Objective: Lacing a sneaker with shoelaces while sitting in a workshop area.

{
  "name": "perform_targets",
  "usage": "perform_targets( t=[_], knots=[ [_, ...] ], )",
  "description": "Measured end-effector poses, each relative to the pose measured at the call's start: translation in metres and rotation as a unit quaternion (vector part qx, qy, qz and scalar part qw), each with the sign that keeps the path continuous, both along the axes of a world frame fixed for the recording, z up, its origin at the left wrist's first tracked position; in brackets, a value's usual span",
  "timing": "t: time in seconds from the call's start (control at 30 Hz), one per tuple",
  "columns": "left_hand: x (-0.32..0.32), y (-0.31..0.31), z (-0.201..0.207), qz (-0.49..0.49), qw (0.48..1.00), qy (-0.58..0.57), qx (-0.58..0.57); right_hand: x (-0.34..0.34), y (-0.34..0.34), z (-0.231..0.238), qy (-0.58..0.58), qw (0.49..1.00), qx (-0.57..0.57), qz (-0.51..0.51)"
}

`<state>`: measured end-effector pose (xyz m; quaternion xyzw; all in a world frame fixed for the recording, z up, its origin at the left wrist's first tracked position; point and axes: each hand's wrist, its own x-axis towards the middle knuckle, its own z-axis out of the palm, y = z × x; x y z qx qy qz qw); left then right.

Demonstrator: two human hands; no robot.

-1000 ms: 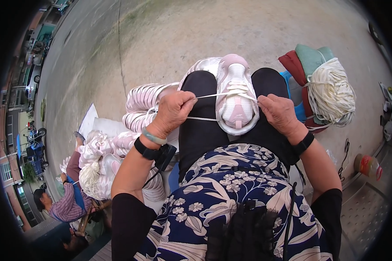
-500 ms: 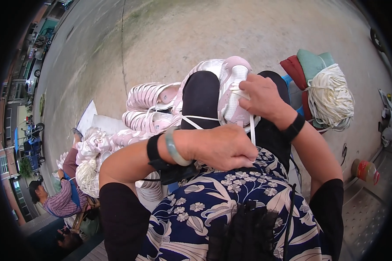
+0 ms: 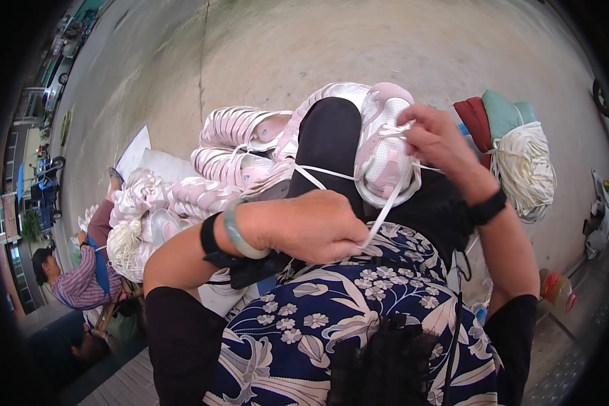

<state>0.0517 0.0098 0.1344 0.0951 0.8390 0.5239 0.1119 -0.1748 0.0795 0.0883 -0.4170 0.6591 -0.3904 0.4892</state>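
Observation:
A pink-and-white shoe upper [image 3: 391, 166] lies on my lap, its toe end pointing away from me. White lacing crosses its perforated middle. My left hand [image 3: 308, 227] is closed in a pinch on a flat white shoelace [image 3: 384, 218], low in front of my body. That lace runs taut and slanting from the near end of the upper. At the upper's right side, my right hand [image 3: 441, 143] has its fingers curled and pinched at the crossed lacing. Its fingertips partly hide the lace there. Another lace [image 3: 321, 170] stretches leftward across my dark-clad leg.
Stacked pink-and-white uppers [image 3: 240, 132] lie to my left, with more piled beyond. Bundled white laces [image 3: 524, 169] sit at right beside red and green cloth rolls [image 3: 504, 111]. A bottle [image 3: 556, 291] stands lower right. Another person [image 3: 81, 281] sits at far left.
My left hand has moved left, and the lace it holds now slants instead of dropping nearly straight. My right hand has moved toward the upper's right edge. The whole view has shifted slightly.

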Motion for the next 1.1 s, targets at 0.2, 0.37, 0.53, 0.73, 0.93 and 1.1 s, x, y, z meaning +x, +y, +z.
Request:
perform_targets(
  t=[0.2,0.37,0.53,0.73,0.93,1.1],
  knots=[
    [0.049,-0.038,0.005,0.204,0.965,-0.018,-0.166,-0.071,0.070,0.071,0.153,0.988,-0.028,0.004],
    [0.077,-0.072,-0.019,0.324,0.871,0.112,-0.351,-0.119,0.148,0.069,0.369,0.925,-0.008,-0.084],
    [0.117,-0.117,-0.043,0.310,0.802,0.079,-0.505,-0.123,0.212,0.041,0.630,0.755,-0.146,0.109],
    [0.191,-0.169,-0.056,0.405,0.711,0.099,-0.567,-0.148,0.261,0.039,0.670,0.716,-0.132,0.145],
    [0.251,-0.209,-0.045,0.401,0.607,0.033,-0.685,-0.198,0.303,0.032,0.714,0.694,-0.067,0.072],
    [0.266,-0.224,-0.051,0.438,0.536,-0.058,-0.719,-0.214,0.322,0.001,0.635,0.743,-0.043,-0.206]
  ],
)
